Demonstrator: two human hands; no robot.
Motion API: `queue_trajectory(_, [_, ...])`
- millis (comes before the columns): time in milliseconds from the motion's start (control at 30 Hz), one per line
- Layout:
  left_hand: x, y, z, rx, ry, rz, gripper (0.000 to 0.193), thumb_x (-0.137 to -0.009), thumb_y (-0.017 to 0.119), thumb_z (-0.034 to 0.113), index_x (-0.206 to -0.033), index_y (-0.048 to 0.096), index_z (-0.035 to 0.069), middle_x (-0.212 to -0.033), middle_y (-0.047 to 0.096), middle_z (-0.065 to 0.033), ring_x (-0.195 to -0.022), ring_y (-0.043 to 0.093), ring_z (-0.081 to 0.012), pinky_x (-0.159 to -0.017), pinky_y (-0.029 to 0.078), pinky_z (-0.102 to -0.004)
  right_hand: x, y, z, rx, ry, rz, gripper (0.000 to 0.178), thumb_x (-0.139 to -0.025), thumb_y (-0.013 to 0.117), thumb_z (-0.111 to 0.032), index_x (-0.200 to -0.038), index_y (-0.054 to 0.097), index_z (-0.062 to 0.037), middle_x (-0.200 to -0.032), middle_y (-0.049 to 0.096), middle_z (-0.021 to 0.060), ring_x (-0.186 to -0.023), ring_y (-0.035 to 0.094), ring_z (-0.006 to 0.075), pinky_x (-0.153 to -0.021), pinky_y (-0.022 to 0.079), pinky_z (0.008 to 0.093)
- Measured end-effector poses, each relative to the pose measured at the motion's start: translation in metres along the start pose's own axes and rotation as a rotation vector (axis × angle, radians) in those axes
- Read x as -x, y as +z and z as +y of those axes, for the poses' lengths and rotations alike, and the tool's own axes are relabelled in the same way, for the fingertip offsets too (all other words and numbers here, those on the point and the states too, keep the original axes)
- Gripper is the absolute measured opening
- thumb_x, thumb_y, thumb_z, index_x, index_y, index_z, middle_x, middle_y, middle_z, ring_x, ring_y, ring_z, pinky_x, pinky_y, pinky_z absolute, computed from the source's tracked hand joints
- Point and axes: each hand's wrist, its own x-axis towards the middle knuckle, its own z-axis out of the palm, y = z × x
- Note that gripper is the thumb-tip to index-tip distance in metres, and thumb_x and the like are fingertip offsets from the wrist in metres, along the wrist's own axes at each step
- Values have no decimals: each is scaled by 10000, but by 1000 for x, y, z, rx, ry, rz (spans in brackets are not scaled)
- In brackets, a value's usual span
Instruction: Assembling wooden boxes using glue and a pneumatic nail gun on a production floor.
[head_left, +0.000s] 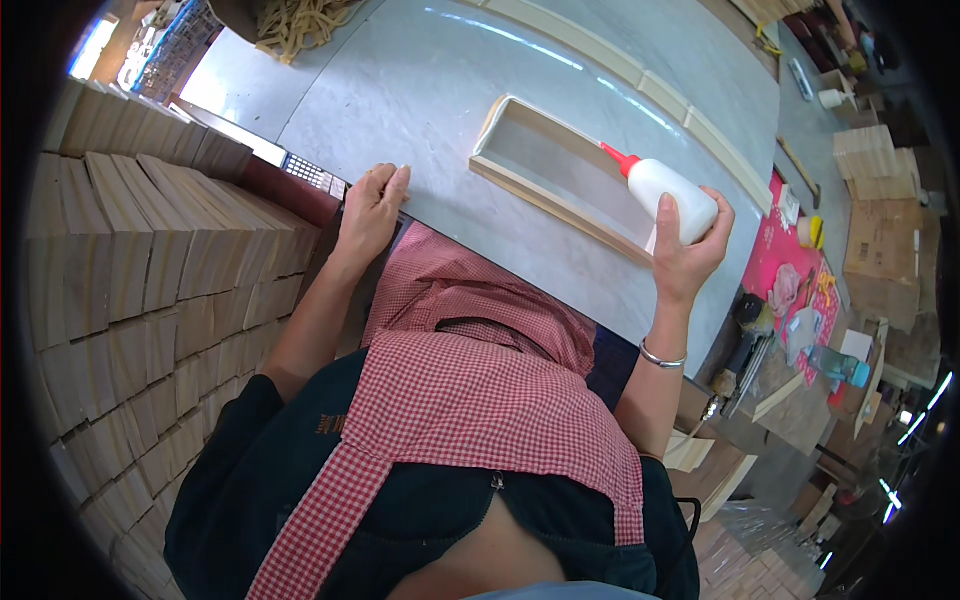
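My right hand (695, 240) is wrapped round a white squeeze glue bottle (660, 190) with a red nozzle. The bottle is tilted, its tip pointing left over the far long side of a narrow wooden frame (555, 210). That rectangular frame lies on the grey tabletop (400, 110), its grey inside showing. At the table's near edge, left of the frame, rests my left hand (370, 215). Its fingers are curled together, and nothing shows in them.
Stacked wooden blocks (130, 270) rise along my left. Joined pale strips (640, 75) run across the table's far side. Thin wooden pieces (300, 25) fill a container at the far left. On the right are a hammer (798, 170), yellow tape (812, 232) and a bottle (838, 367).
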Motion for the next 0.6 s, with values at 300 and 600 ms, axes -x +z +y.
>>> queue_trajectory(300, [-2,-1,3,-36,-33,-6,336,-1037,539,218,-780,524,2,-710,510,-54,-674,547,-157,-652,445,-306,9,-48,26,111,33,88,467,-854,770,-273,-1183,543,-31,-1046,642,149,-858,628,272,-758,532,366])
queue_trajectory(600, [-2,0,3,-41,-51,-5,362,-1038,541,253,-767,528,13,-689,509,-53,-684,561,-155,-658,449,-307,19,-84,42,174,125,146,434,-878,763,-256,-1184,566,-20,-1111,640,150,-978,616,274,-853,522,375])
